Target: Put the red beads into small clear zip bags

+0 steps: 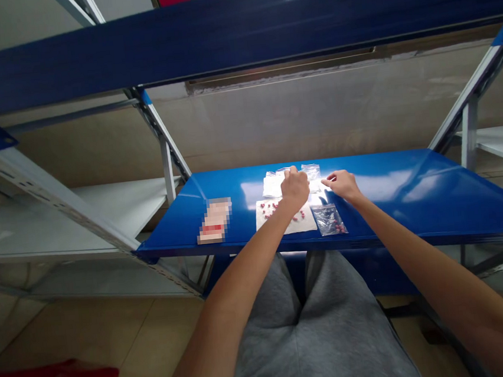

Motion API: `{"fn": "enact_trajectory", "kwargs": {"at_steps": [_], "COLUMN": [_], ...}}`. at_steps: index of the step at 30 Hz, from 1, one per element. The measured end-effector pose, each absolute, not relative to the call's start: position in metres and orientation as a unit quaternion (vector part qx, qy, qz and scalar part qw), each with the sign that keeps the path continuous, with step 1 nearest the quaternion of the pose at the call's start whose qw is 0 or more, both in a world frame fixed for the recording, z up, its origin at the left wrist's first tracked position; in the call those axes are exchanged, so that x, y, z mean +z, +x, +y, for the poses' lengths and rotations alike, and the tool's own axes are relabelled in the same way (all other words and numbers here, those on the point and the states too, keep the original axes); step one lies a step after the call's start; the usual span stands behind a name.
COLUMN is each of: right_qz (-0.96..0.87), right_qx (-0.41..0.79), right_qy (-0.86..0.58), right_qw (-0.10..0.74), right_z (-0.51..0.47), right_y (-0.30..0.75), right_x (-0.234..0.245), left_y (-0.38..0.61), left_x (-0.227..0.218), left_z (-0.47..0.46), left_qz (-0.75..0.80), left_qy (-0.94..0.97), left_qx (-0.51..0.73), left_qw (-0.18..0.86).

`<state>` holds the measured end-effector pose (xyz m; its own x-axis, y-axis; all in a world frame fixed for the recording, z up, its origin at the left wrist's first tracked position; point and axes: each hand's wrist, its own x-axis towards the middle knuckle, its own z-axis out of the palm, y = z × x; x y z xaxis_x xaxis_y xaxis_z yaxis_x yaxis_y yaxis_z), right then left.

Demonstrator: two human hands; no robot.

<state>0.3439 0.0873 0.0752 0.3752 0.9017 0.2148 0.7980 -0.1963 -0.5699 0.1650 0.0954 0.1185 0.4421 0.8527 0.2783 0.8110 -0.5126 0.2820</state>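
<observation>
Left hand (295, 189) is pinching down on clear zip bags (272, 185); right hand (342, 184) is reaching, half open and holding nothing, just beside them. Red beads (266, 208) are lying scattered on white paper (302, 224) nearer the person, beside a bead-filled plastic bag (329, 219), on a blue steel shelf (390, 199).

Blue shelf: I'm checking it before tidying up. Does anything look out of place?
Yes. Small red pieces lie loose on the white paper sheet on the blue steel shelf. They look odd because they're scattered and unbagged, while similar pieces sit inside the clear plastic bag beside the sheet.
</observation>
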Motion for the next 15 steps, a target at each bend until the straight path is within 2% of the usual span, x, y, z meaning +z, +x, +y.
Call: {"fn": "enact_trajectory", "kwargs": {"at_steps": [9,15], "right_qz": [-0.512,-0.499], "right_qx": [0.117,0.137], "right_qy": [-0.776,-0.753], "right_qw": [0.349,0.406], "right_z": [0.116,0.107], "right_y": [0.334,0.341], "right_x": [0.053,0.064], "left_y": [0.197,0.194], "left_x": [0.105,0.112], "left_z": [0.136,0.134], "left_qz": [0.49,0.459], "left_qy": [0.854,0.861], "left_qx": [0.152,0.199], "left_qw": [0.089,0.092]}}
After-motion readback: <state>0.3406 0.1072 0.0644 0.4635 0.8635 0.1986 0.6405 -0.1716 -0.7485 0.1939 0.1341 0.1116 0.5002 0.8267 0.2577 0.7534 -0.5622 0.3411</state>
